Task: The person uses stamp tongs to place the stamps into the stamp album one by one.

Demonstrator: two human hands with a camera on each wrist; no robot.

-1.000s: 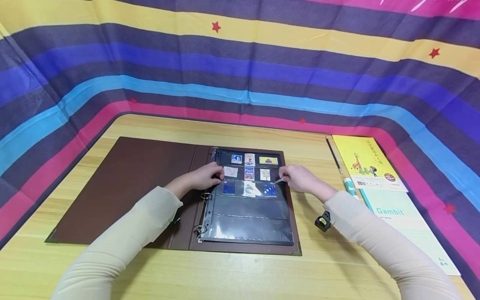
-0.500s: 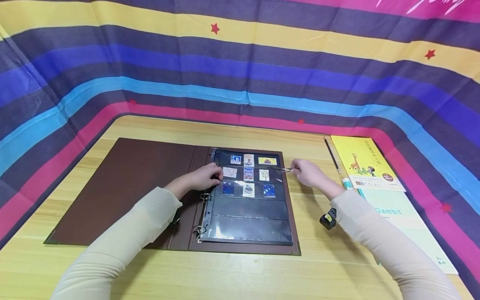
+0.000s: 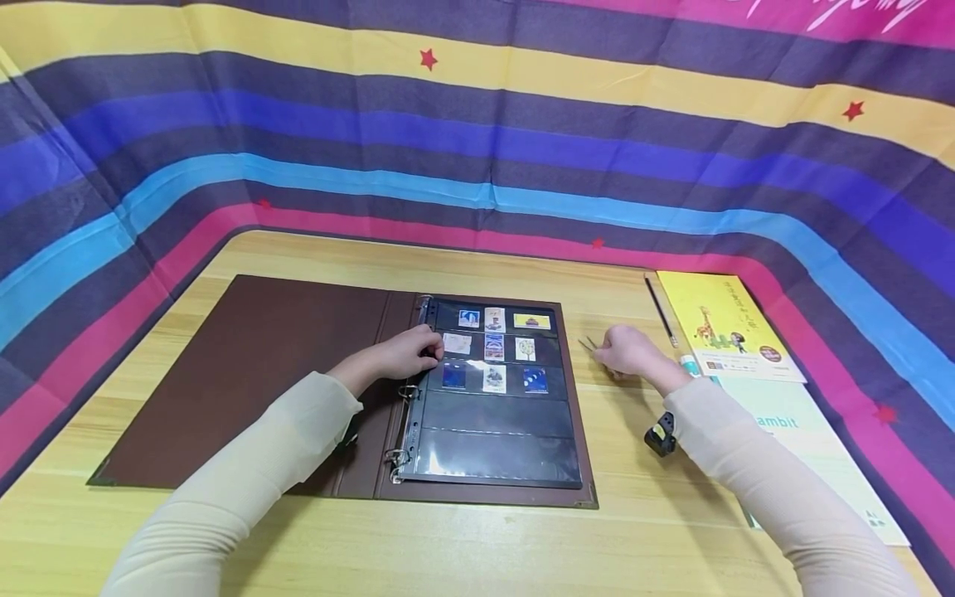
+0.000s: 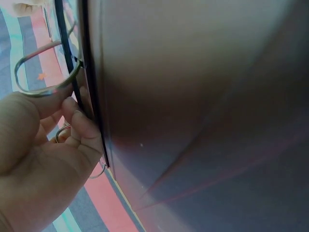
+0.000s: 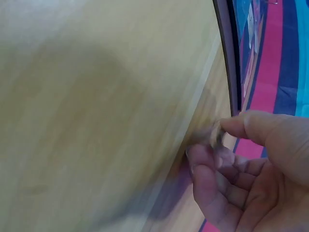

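A brown ring-binder stamp album (image 3: 313,373) lies spread on the table, with a black pocket page (image 3: 500,413) on its right side. Three rows of stamps (image 3: 494,347) show in the page's upper pockets. At the page's left edge, by the metal rings (image 4: 46,67), my left hand (image 3: 409,351) pinches the page with curled fingers; the fingertips are partly hidden. To the right of the album, over bare wood, my right hand (image 3: 628,351) holds a pair of tweezers (image 3: 587,342). Their tips point left toward the album, slightly apart, with nothing visible between them.
A pencil (image 3: 661,311) lies beside a yellow booklet (image 3: 727,323) at the right. Below are a glue stick (image 3: 690,365) and a pale Gambit notebook (image 3: 809,448), partly behind my right sleeve. A striped cloth (image 3: 477,133) hangs around the table (image 3: 492,547).
My right hand has moved right with the tweezers, off the stamp page and past the album's edge. The left hand has stayed at the page's left edge.
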